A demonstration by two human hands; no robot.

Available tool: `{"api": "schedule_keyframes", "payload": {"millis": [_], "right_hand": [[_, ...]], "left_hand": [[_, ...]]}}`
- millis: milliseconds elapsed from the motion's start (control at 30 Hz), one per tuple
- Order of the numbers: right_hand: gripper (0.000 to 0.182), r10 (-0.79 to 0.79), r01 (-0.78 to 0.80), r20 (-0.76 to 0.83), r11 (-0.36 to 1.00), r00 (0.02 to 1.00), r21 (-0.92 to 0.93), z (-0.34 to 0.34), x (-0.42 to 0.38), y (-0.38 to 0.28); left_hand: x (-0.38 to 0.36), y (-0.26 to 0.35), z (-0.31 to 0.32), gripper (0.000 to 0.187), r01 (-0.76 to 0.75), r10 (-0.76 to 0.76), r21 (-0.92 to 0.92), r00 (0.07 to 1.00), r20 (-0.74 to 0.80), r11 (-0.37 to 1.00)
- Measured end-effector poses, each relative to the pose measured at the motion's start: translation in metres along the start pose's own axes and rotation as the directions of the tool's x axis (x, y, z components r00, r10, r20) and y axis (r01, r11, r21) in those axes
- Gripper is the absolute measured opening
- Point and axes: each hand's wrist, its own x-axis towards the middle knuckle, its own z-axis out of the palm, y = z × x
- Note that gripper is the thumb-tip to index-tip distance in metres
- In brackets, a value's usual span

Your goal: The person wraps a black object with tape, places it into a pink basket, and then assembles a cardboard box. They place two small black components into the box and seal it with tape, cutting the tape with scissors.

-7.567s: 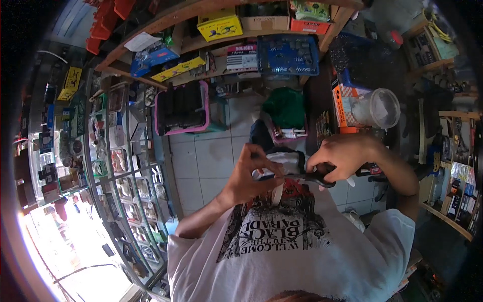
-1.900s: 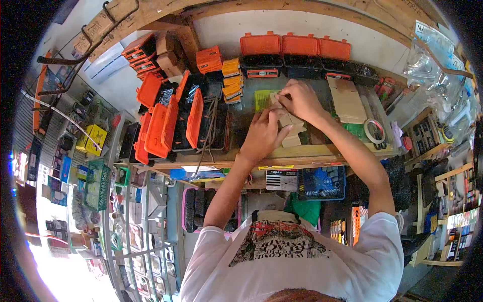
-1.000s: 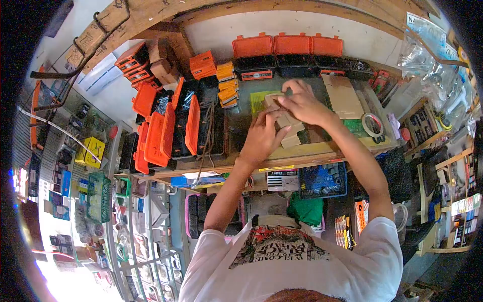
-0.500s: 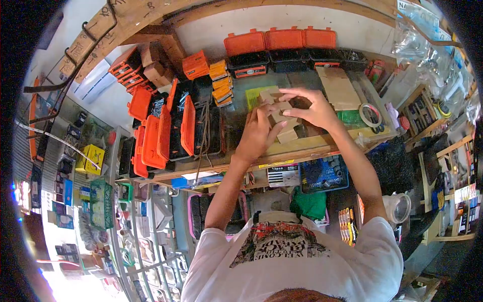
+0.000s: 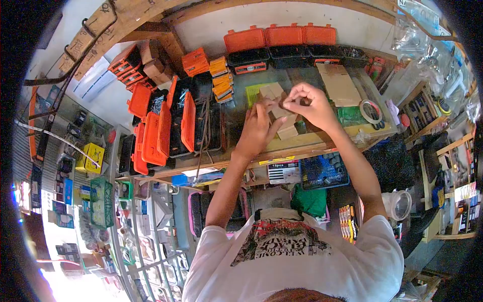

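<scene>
Nearest, the white shirt (image 5: 302,267); beyond it, below the wooden edge of the bench (image 5: 322,144), a blue tray (image 5: 324,172) of small parts. On the bench, straight ahead, the brown card (image 5: 272,90), partly covered by both hands. Left hand (image 5: 255,128): clamped on the card's left side, thumb spread toward the near end. Right hand (image 5: 313,106): thumb and forefinger close together at the card's right side; whether they pinch it cannot be told. Good handling, by judgement, asks for a steady left hold and light right fingertips, since thin card may buckle under uneven pressure. To the left, orange-lidded cases (image 5: 157,140) and loose cords (image 5: 202,126) limit sideways room; to the right, a tape roll (image 5: 371,111) and a cardboard sheet (image 5: 338,86) do likewise. Just beside the card's far end, a yellow sheet (image 5: 253,94). Farther back, orange boxes (image 5: 220,79) and a row of open cases (image 5: 285,38) bound the work area.
</scene>
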Motion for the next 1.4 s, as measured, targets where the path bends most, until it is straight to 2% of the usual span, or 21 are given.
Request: {"api": "schedule_keyframes", "payload": {"millis": [33, 133, 233, 267, 467, 567, 667, 767, 867, 967, 1067, 1167, 1200, 1300, 1400], "right_hand": [[0.036, 0.052, -0.051, -0.022, 0.999, 0.998, 0.012, -0.001, -0.001, -0.003], [0.050, -0.095, 0.095, -0.003, 0.993, 0.995, -0.070, -0.005, -0.003, -0.008], [0.069, -0.343, 0.318, -0.002, 0.874, 0.939, -0.367, 0.001, -0.002, -0.016], [0.069, -0.328, 0.301, 0.011, 0.851, 0.945, -0.431, 0.003, -0.005, -0.020], [0.047, -0.390, 0.349, 0.011, 0.812, 0.921, -0.468, 0.007, -0.001, -0.011], [0.039, -0.369, 0.338, -0.006, 0.858, 0.929, -0.387, 0.006, -0.001, -0.005], [0.036, -0.078, 0.072, -0.062, 0.993, 0.995, -0.090, 0.006, -0.004, -0.006], [0.038, 0.048, -0.047, -0.015, 0.997, 0.999, 0.058, -0.002, -0.004, 0.002], [0.046, 0.030, -0.027, 0.025, 0.995, 0.999, -0.098, -0.006, -0.005, 0.000], [0.057, -0.211, 0.195, -0.068, 0.962, 0.975, -0.189, 0.002, -0.002, -0.014], [0.062, -0.246, 0.240, -0.008, 0.950, 0.969, -0.199, 0.006, 0.002, -0.012], [0.053, -0.212, 0.205, -0.023, 0.963, 0.977, -0.176, 0.012, 0.006, -0.002], [0.043, -0.165, 0.158, -0.050, 0.980, 0.985, -0.122, 0.012, 0.007, 0.002], [0.037, -0.095, 0.092, -0.025, 0.992, 0.995, -0.091, 0.007, 0.005, 0.005], [0.032, 0.020, -0.022, 0.022, 0.998, 1.000, 0.053, 0.002, 0.002, 0.006]], "left_hand": [[-0.001, -0.003, 0.002, 0.052, -0.009, 0.009, 0.007, 1.000, -0.007, 1.000], [-0.002, -0.006, 0.004, 0.053, 0.016, -0.016, 0.000, 1.000, 0.003, 1.000], [0.000, -0.001, 0.001, 0.054, 0.022, -0.022, 0.009, 1.000, 0.017, 1.000], [0.001, 0.000, 0.000, 0.054, 0.019, -0.020, 0.017, 1.000, 0.018, 1.000], [0.000, -0.005, 0.001, 0.054, 0.022, -0.021, -0.021, 0.999, 0.032, 1.000], [0.001, -0.001, -0.002, 0.053, 0.019, -0.019, 0.000, 0.999, 0.036, 1.000], [0.002, 0.003, -0.005, 0.056, 0.034, -0.036, 0.026, 0.996, 0.079, 0.999], [0.002, -0.001, -0.003, 0.057, 0.006, -0.006, 0.011, 0.999, 0.046, 1.000], [0.000, -0.004, 0.000, 0.055, 0.028, -0.027, -0.061, 0.999, 0.018, 0.998], [0.001, -0.005, 0.001, 0.054, -0.006, 0.006, -0.036, 1.000, 0.005, 0.999], [0.000, -0.008, 0.003, 0.054, 0.014, -0.013, -0.034, 1.000, 0.023, 0.999], [0.001, -0.004, 0.001, 0.055, 0.081, -0.078, -0.080, 0.996, 0.044, 0.994], [0.000, -0.004, 0.001, 0.055, 0.066, -0.063, -0.064, 0.997, 0.042, 0.996], [0.001, -0.004, -0.001, 0.057, 0.054, -0.054, -0.009, 0.997, 0.057, 0.998], [0.004, -0.001, -0.005, 0.062, 0.071, -0.072, 0.017, 0.993, 0.094, 0.997]]}}
